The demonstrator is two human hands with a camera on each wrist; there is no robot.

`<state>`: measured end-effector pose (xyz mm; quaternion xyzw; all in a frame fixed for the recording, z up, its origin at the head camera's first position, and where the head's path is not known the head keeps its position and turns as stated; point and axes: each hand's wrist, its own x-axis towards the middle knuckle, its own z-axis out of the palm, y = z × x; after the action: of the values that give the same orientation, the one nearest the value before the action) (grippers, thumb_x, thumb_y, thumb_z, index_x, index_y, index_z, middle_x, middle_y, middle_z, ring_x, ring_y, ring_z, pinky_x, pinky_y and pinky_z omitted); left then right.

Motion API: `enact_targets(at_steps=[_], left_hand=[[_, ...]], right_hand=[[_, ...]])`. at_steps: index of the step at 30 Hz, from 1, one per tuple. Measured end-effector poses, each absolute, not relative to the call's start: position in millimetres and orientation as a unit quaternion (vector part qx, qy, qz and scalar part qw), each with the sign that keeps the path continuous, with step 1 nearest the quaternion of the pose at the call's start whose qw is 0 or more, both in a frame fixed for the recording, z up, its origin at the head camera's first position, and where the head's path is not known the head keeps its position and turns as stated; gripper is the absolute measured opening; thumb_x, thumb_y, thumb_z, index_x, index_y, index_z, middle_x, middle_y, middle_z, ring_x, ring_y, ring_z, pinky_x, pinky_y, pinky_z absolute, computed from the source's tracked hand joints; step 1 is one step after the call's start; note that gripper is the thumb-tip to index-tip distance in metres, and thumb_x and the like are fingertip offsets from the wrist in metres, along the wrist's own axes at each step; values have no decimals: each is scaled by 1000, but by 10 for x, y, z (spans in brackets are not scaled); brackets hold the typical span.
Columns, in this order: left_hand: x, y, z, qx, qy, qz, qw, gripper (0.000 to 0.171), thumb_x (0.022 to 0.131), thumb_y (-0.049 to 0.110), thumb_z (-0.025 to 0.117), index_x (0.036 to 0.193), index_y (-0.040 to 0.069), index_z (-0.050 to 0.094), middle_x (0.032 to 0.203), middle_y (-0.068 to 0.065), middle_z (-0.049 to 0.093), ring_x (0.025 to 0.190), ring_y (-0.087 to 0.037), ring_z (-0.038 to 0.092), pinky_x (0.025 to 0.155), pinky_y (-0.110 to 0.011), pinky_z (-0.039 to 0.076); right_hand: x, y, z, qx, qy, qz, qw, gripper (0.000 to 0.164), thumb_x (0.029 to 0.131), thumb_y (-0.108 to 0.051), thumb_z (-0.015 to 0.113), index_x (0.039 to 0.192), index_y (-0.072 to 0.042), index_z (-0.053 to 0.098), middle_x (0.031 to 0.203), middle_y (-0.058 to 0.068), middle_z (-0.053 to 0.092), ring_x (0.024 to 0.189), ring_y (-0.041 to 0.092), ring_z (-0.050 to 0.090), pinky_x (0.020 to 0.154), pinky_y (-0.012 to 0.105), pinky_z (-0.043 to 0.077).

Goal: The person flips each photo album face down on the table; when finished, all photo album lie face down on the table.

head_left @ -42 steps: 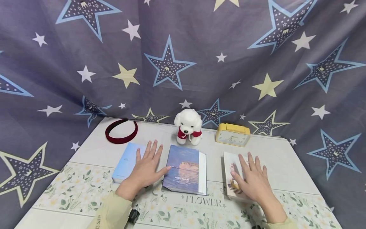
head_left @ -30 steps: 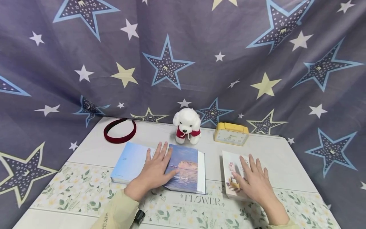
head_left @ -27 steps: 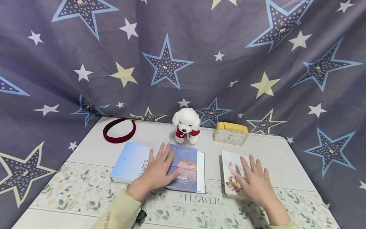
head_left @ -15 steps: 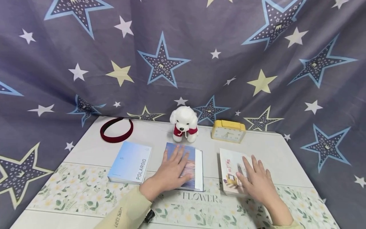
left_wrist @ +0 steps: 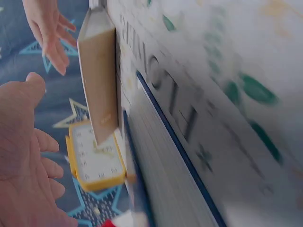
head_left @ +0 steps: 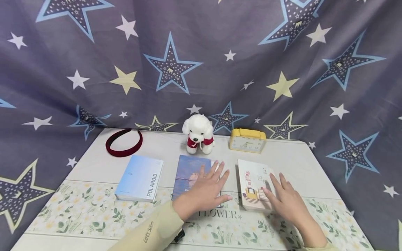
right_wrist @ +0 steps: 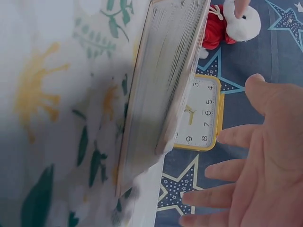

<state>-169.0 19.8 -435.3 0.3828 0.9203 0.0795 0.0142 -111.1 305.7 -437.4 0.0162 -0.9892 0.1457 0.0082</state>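
Observation:
My left hand (head_left: 205, 191), fingers spread, hovers over the right side of a blue photo album (head_left: 190, 170) with a seaside cliff on its cover, hiding part of it. The left wrist view shows a gap between that palm (left_wrist: 19, 156) and the album's page edges (left_wrist: 163, 165). Over the right edge of a white book (head_left: 251, 177) with a furniture drawing is my right hand (head_left: 289, 202), its fingers spread too. In the right wrist view this hand (right_wrist: 270, 156) stands apart from the thick book (right_wrist: 161, 80). Neither hand holds anything.
A light-blue POLAROID book (head_left: 139, 177) lies at left, below a dark red headband (head_left: 124, 151). Behind the albums stand a white plush dog (head_left: 198, 130) in red and a yellow alarm clock (head_left: 248, 141). A starry curtain (head_left: 220, 80) hangs at the table's back.
My left hand has moved right from the POLAROID book across the photo album, uncovering the POLAROID cover. My right hand stays by the white book, shifting slightly right. The head view has shifted slightly.

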Motion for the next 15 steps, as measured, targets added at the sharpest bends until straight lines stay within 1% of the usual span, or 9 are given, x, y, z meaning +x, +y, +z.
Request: enact_targets(at_steps=[3,6,10,15], left_hand=[[-1669,349,-4328,399,913,77,25,81,97,64,34,157,13,16,162,-12,-9,147,-29,-15,112,-63,-1],[-1655,488,-4319,415,906,76,35,81,97,64,33,157,13,16,162,-12,-9,146,-29,-16,113,-61,-2],[-1641,645,-4327,428,901,65,38,81,97,66,31,158,14,15,163,-14,-3,147,-32,-10,114,-61,3],[-1622,821,-4406,423,904,47,41,81,96,67,30,157,16,18,162,-16,3,148,-38,-2,115,-59,11]], right_hand=[[-1092,3103,-4367,5,-988,155,-14,76,100,-56,36,151,0,30,151,38,18,127,61,32,94,72,33],[-1080,3144,-4361,-13,-985,168,-47,81,99,-60,33,152,1,27,150,40,16,125,62,34,92,71,36],[-1066,3191,-4367,-32,-979,186,-77,83,99,-61,32,152,2,24,149,42,14,128,62,29,94,72,33],[-1031,3227,-4411,-44,-972,212,-97,82,100,-59,33,152,4,23,148,42,17,132,61,22,96,75,28]])
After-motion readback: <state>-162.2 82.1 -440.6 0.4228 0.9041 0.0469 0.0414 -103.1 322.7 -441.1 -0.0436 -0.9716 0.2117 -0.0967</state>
